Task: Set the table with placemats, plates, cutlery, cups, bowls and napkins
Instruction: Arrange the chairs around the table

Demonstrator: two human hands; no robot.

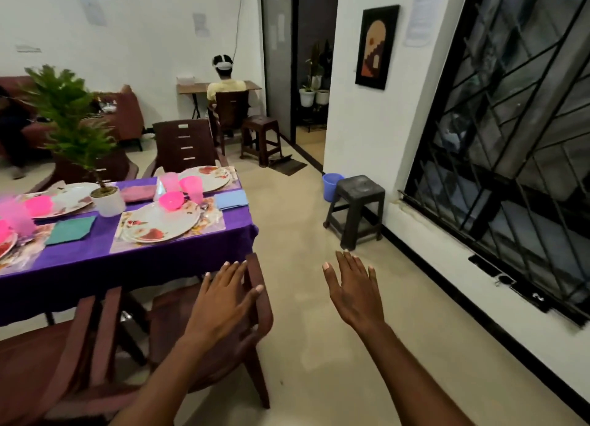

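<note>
At the bottom centre of the frame our left hand (223, 301) reached forward with straight, spread fingers above the back of a brown chair (258, 301); we could not tell whether it touched the chair. Our right hand (354, 293), lower centre-right, hung over the bare floor (313, 345) with its fingers also straight and spread; its grip was wide and it held nothing.

On the left side of the frame stood the counter (95, 266) under a purple cloth. Nearest us lay a floral plate (161, 223) on a clear placemat (210, 224), with a pink bowl (171, 201) just behind the plate and a pink cup (193, 189) beside the bowl. A blue napkin (231, 199) lay at the counter's right edge, a green napkin (70, 230) further left. Another plate (209, 177) sat at the far corner. A potted plant (107, 199) stood mid-counter.

Right of centre a dark stool (359, 208) stood against the wall, with a blue bucket (332, 184) behind it. Paper sheets on the walls were too blurred for us to read any writing. In the upper centre a person (225, 87) sat facing away at a small desk.
</note>
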